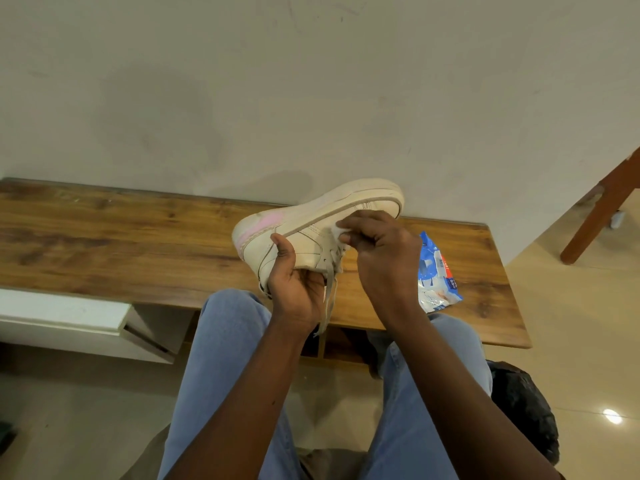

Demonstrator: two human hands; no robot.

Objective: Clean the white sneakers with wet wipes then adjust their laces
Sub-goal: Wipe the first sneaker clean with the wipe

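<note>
A white sneaker [311,220] with a pink patch at the heel is held on its side above the wooden bench [121,237], sole facing away, toe to the right. My left hand [294,285] grips it at the ankle opening, thumb on the side panel. My right hand [377,251] pinches a small white wet wipe [337,233] against the sneaker's side near the laces. A loose lace [329,299] hangs down between my hands. Only one sneaker is in view.
A blue and white wet wipes pack [438,275] lies on the bench at right. A wall rises behind the bench. A wooden leg [602,209] slants at far right. A black bag [523,410] sits on the floor by my right knee.
</note>
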